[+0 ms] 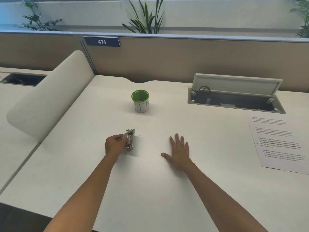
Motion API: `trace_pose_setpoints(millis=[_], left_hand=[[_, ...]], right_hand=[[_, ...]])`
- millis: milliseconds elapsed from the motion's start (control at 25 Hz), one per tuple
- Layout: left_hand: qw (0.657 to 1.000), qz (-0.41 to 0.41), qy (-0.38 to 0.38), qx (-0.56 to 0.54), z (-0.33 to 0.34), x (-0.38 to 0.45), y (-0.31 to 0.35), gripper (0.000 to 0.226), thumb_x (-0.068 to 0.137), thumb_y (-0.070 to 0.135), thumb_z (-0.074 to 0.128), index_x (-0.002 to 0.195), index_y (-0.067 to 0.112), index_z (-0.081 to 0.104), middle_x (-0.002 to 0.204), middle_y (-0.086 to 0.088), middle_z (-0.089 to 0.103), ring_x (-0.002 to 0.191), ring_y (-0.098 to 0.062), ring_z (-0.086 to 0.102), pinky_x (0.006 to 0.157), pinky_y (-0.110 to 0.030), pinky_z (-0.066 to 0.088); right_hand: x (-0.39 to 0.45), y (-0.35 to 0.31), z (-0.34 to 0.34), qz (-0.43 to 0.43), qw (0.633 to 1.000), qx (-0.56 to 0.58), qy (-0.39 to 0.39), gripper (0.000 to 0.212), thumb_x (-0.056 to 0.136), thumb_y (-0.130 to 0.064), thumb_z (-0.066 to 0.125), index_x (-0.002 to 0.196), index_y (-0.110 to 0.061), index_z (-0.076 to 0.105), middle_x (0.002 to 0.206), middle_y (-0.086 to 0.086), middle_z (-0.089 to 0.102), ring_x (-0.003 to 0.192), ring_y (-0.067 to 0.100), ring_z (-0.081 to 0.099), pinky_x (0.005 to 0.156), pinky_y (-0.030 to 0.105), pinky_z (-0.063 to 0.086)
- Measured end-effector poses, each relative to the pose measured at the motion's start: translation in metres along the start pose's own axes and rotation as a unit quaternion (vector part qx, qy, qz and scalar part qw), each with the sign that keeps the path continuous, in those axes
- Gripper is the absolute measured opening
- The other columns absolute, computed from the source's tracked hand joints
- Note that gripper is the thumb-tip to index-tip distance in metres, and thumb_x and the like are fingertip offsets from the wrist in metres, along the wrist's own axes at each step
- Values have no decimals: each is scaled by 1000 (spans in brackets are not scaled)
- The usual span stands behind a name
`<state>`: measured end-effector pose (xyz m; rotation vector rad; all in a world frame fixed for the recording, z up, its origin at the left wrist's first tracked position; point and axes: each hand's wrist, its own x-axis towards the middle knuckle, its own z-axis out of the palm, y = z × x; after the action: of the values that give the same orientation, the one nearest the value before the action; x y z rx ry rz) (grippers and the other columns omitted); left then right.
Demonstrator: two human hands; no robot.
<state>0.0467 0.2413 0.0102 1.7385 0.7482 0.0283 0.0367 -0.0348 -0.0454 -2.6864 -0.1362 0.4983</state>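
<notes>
Left hand grips apparent stapler amid open desk.

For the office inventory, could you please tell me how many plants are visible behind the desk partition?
3: left plant, centre plant, right plant at the frame edge; the partition may hide others.

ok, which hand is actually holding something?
The left hand: it grips the small metal tool. The right hand lies flat on the white desk, holding nothing.
</notes>
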Motion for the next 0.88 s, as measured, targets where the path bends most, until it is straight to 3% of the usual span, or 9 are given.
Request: trace_pose_setpoints(millis=[120, 280, 400, 520, 680, 760, 800, 880], left_hand=[[1000, 1, 4, 17, 0, -3, -5, 21, 81, 9, 73, 101, 9, 71, 84, -9, 76, 60, -12, 74, 47, -21, 54], [1000, -8, 0, 0, 1, -3, -9, 25, 81, 11, 73, 106, 9, 72, 93, -11, 77, 81, -25, 76, 77, -40, 63], [1000, -21, -7, -21, 1, -2, -12, 24, 83, 8, 71, 107, 8, 73, 91, -10, 76, 78, -24, 74, 82, -40, 62], [984, -49, -111, -132, -1, -6, -11, 21, 90, 3, 67, 110, 1, 72, 86, -8, 74, 68, -17, 69, 72, -29, 61], [941, -91, -208, -252, 3, -16, -8, 18, 96, 7, 60, 109, 0, 71, 86, -6, 72, 72, -15, 68, 67, -24, 59], [924, -105, -223, -293, 7, -20, -7, 19, 98, 9, 58, 106, 0, 72, 86, -7, 69, 82, -18, 65, 68, -25, 61], [917, -110, -230, -308, 10, -22, -8, 20, 98, 10, 57, 108, -1, 70, 92, -10, 67, 89, -20, 64, 70, -25, 61], [909, -112, -241, -320, 15, -24, -8, 22, 98, 12, 57, 111, -1, 70, 100, -13, 65, 97, -23, 62, 74, -26, 62]], right_hand=[[0, 0, 1, 0, 1000, -2, 1, 94, 91, -71, 38, 158, -24, -8, 164, 1, -27, 151, 26, -26, 122, 47, -15], [1, 0, 1, -1, 1000, -4, 5, 94, 91, -71, 37, 158, -24, -8, 164, 2, -27, 151, 26, -26, 122, 47, -15], [1, 1, 2, -4, 1000, 5, 8, 94, 91, -71, 38, 159, -24, -7, 164, 1, -26, 151, 25, -26, 122, 47, -15], [1, 2, 3, -11, 999, 28, 22, 94, 91, -70, 41, 159, -25, -4, 165, 0, -24, 151, 24, -25, 122, 47, -14], [-1, -1, -1, -8, 998, 58, 34, 91, 91, -63, 51, 159, -21, 9, 167, 2, -13, 154, 26, -17, 122, 45, -11], [-5, -6, -7, -24, 993, 98, 59, 75, 93, -47, 60, 154, -16, 29, 166, 5, 13, 155, 29, 3, 124, 41, 2], [-8, -11, -11, -46, 984, 151, 82, 61, 93, -36, 64, 146, -14, 43, 158, 5, 33, 151, 28, 22, 123, 38, 16], [-18, -28, -20, -87, 946, 290, 118, 31, 91, -22, 69, 121, -16, 65, 126, -4, 64, 121, 15, 57, 107, 31, 43]])
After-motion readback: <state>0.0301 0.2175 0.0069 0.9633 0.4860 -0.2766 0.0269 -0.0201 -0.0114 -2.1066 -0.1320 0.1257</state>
